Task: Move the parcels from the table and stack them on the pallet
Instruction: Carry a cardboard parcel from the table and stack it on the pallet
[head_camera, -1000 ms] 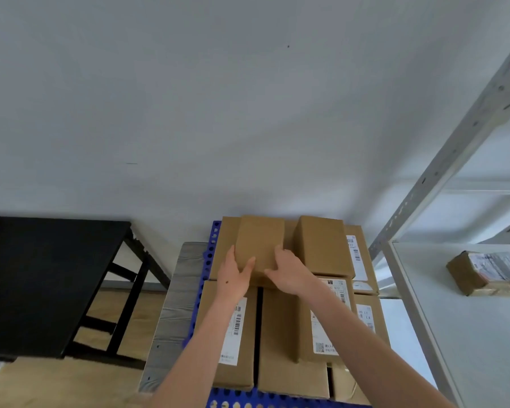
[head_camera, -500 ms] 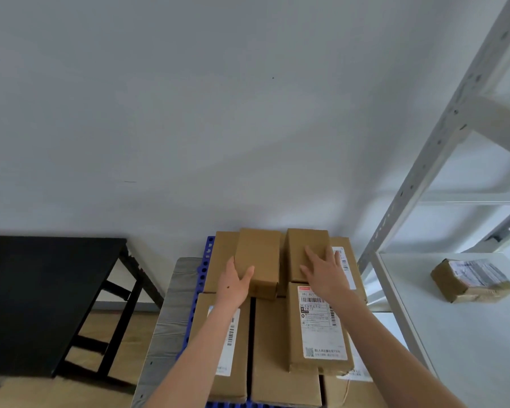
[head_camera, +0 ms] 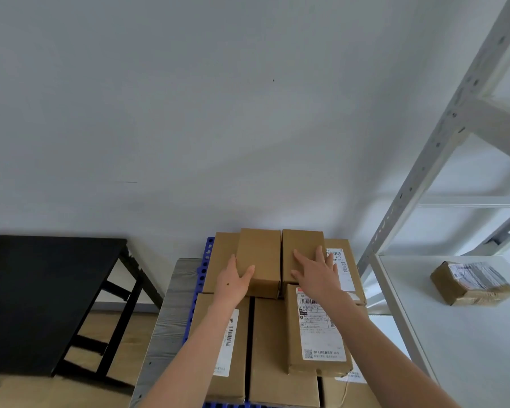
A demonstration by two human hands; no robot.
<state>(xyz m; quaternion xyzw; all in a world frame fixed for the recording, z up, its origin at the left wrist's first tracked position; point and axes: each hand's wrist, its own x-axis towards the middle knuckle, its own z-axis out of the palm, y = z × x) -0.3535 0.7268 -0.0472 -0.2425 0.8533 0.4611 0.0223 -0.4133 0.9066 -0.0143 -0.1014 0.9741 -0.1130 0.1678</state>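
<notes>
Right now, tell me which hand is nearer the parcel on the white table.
Right. The right hand lies left of the parcel; the left hand is farther left, beyond it.

Soft, even, rather dim light comes from the right, where the white shelf [head_camera: 454,334] is brightest. Broad faint shadows lie across the wall [head_camera: 189,113]. The wide lens slants the shelf upright [head_camera: 424,178]; print on the parcel label [head_camera: 318,328] is soft.
</notes>
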